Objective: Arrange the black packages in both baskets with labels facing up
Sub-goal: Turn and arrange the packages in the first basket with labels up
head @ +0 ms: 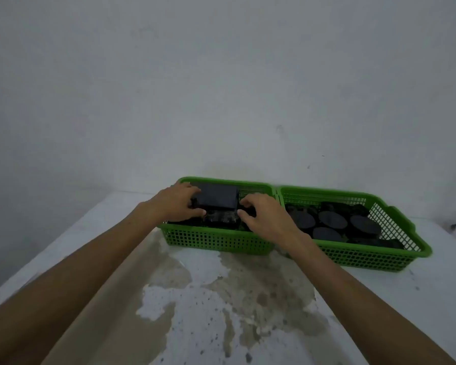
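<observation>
Two green mesh baskets stand side by side on the table against the wall. In the left basket (216, 239) a rectangular black package (217, 196) sits raised above other black packages beneath it. My left hand (178, 202) grips its left end and my right hand (263, 214) grips its right end. The package's top face looks plain black; no label is readable. The right basket (363, 256) holds several round black packages (332, 219) lying flat.
The white tabletop (248, 299) in front of the baskets is stained and patchy. A plain grey wall (221, 88) rises directly behind the baskets. The table's left edge (63, 238) runs diagonally beside my left forearm.
</observation>
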Motion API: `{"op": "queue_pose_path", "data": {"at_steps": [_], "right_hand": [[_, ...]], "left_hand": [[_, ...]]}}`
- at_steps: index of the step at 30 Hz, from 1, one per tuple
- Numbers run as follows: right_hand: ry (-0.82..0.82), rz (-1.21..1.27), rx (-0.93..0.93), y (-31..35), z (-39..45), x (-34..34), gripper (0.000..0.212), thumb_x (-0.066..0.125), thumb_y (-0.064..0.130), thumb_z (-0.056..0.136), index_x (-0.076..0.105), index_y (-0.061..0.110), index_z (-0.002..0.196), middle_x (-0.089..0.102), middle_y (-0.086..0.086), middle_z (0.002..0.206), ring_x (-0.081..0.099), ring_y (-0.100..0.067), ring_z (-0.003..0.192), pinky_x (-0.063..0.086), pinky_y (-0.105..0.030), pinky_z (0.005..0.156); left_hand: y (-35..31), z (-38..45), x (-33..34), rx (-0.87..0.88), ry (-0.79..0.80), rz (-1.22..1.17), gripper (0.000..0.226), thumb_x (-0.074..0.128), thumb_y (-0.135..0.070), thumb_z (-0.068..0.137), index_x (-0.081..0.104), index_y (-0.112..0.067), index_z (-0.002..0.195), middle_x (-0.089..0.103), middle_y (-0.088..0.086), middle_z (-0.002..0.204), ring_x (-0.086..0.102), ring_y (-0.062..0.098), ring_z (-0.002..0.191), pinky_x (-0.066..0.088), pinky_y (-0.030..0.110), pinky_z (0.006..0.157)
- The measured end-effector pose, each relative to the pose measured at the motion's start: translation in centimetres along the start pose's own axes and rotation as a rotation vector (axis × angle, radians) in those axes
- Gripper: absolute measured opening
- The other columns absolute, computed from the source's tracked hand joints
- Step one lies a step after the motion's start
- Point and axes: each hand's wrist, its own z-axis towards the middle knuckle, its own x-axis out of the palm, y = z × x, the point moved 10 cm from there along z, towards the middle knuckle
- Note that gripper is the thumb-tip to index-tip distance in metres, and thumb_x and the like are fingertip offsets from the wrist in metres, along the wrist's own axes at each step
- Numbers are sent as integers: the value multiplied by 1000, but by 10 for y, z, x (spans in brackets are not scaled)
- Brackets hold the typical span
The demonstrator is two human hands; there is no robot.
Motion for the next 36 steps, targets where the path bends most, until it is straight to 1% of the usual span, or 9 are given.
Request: {"op": "queue_pose_path", "data": {"at_steps": [4, 8, 16, 19, 22, 25, 29, 33, 36], "right_hand": [[29, 9, 27, 5, -1, 9, 33, 54, 33, 101, 65, 14, 125, 67, -2, 115, 61, -21, 107, 54, -38, 87], [45, 39, 35, 5, 5, 19, 34, 55, 33, 101, 63, 14, 127, 66, -2, 116, 59, -21, 108, 53, -41, 90], [15, 162, 62, 5, 23, 25, 39, 57, 36, 99, 61, 13, 131, 67, -2, 123, 62, -18, 113, 54, -40, 95], [6, 317, 131, 5, 31, 25, 46, 58, 41, 99, 57, 12, 135, 65, -2, 125, 61, -18, 113, 52, -35, 96], [28, 528, 283, -1, 32, 28, 65, 55, 58, 95, 49, 14, 142, 58, -2, 131, 60, -18, 114, 53, -32, 93], [188, 891, 442, 3, 27, 51, 81, 55, 71, 87, 40, 19, 149, 52, -1, 140, 66, -16, 107, 62, -35, 82], [270, 1260, 542, 14, 27, 68, 80, 65, 64, 84, 40, 23, 149, 50, -1, 141, 72, -25, 103, 63, -36, 78], [268, 1363, 617, 14, 34, 81, 84, 80, 60, 73, 50, 19, 141, 54, -3, 139, 68, -28, 106, 60, -32, 73], [243, 1338, 601, 12, 44, 81, 70, 82, 59, 69, 65, 21, 125, 66, -8, 127, 65, -28, 110, 58, -30, 70]], "left_hand": [[18, 11, 22, -93, 125, 0, 85, 60, -66, 84, 32, -21, 152, 38, 10, 151, 39, 29, 137, 42, 46, 107], [27, 18, 33, -130, 158, -65, 82, 67, -64, 79, 41, -22, 144, 52, 5, 139, 53, 25, 122, 48, 46, 100], [28, 19, -8, -65, -107, -228, 65, 75, -53, 79, 55, -18, 130, 59, 7, 123, 57, 25, 108, 50, 37, 89], [34, 10, -36, -75, -250, -425, 66, 74, -58, 77, 56, -22, 130, 59, 2, 124, 56, 22, 112, 50, 36, 95], [38, -2, -55, -91, -343, -663, 62, 74, -55, 79, 57, -24, 130, 58, -3, 123, 56, 16, 111, 49, 25, 85], [41, -13, -58, -111, -386, -918, 56, 73, -52, 82, 59, -23, 128, 60, -2, 124, 62, 16, 109, 54, 23, 77], [39, -17, -49, -109, -370, -1103, 46, 73, -42, 85, 62, -20, 124, 63, 1, 121, 65, 17, 107, 57, 26, 81], [41, -18, -38, -111, -291, -1220, 45, 77, -32, 84, 62, -19, 124, 63, 1, 123, 65, 19, 112, 57, 36, 91], [46, -19, -33, -109, -241, -1211, 44, 78, -28, 83, 61, -20, 123, 62, 2, 125, 64, 18, 112, 55, 39, 95]]}}
